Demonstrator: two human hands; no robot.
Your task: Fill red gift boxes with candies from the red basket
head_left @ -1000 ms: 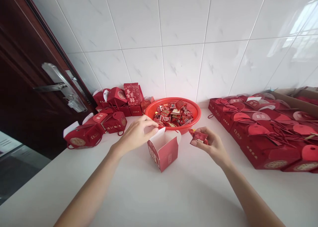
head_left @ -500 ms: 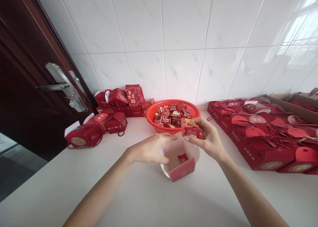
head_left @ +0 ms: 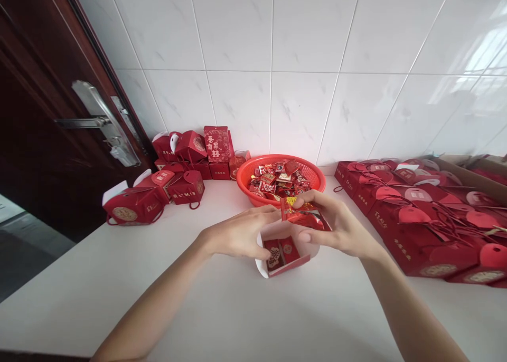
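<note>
An opened red gift box with a white inside stands on the white table in front of me. My left hand grips its left side, thumb at the near rim and fingers around the back. Two red wrapped candies lie in the bottom of the box. Over the box's far right side, my right hand pinches red candy packets, one with yellow print; their exact number is hard to make out. Just behind both hands sits a red plastic basket filled with wrapped candies.
Closed red gift boxes are grouped at the left near the door. Rows of similar red boxes fill the right side, with a cardboard carton behind them. A tiled wall bounds the table's back.
A second candy now lies in the box. The box has tilted so its inside faces me more. My right hand, still holding packets, has moved slightly over the opening. The view has shifted a little.
</note>
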